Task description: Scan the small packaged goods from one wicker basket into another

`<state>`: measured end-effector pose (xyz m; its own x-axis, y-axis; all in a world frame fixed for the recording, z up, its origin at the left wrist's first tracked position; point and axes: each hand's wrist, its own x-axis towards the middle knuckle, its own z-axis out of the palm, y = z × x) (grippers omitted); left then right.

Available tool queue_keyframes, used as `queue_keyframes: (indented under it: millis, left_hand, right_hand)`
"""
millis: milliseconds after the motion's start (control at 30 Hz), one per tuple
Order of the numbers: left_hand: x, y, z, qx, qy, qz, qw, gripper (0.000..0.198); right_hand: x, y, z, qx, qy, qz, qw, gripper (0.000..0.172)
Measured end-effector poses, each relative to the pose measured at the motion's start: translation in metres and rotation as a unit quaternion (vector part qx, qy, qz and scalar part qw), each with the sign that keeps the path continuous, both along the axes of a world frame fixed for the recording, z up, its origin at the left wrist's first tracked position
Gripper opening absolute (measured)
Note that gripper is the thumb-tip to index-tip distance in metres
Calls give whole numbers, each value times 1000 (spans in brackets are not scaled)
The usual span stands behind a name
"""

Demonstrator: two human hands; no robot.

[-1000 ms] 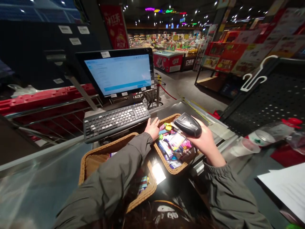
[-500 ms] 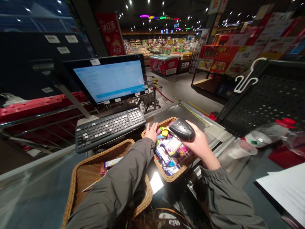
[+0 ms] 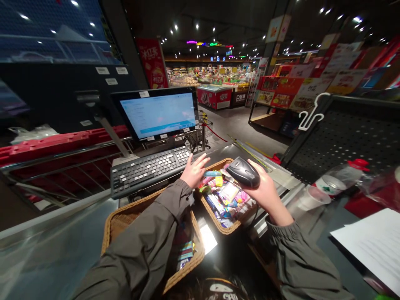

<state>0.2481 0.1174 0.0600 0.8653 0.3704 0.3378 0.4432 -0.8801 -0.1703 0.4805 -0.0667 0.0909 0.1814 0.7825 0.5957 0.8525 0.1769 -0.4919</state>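
Observation:
My right hand (image 3: 264, 187) is wrapped round a black handheld barcode scanner (image 3: 243, 171), above the right side of a wicker basket (image 3: 227, 230). Small colourful wrapped snacks (image 3: 220, 198) fill that basket. My left hand (image 3: 194, 171) is open, fingers stretched out, between the right end of the black keyboard (image 3: 150, 168) and the basket's far left rim. Whether its fingertips touch anything I cannot tell. Under my left sleeve lies a second wicker basket (image 3: 108, 233), partly hidden, with a few small packets (image 3: 186, 253) inside.
A lit monitor (image 3: 159, 116) stands behind the keyboard. On the right are a plastic cup (image 3: 314, 197), a red-capped bottle (image 3: 350, 173) and printed paper (image 3: 371, 250). A black perforated panel (image 3: 350, 137) bears white hooks. Left, a metal railing (image 3: 68, 152) runs along red crates.
My left hand has lifted off the snack basket's left rim and moved left toward the keyboard. The scanner stays in my right hand over the basket. The camera view has shifted slightly.

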Motion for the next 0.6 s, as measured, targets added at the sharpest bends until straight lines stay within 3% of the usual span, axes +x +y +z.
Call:
queue_keyframes:
  millis: [133, 267, 400, 600]
  left_hand:
    - [-54, -18, 48, 94, -74, 19, 993, 20]
    - [-109, -36, 81, 135, -134, 56, 980, 17]
    - [-155, -53, 95, 164, -159, 94, 969, 17]
    - [-205, -77, 99, 200, -152, 141, 958, 14]
  right_hand:
    - [-26, 2, 14, 22, -39, 37, 998, 51]
    - [-60, 9, 29, 29, -66, 86, 994, 47]
    - [-93, 16, 39, 20, -81, 135, 987, 47]
    - [-132, 23, 44, 20, -104, 204, 973, 37]
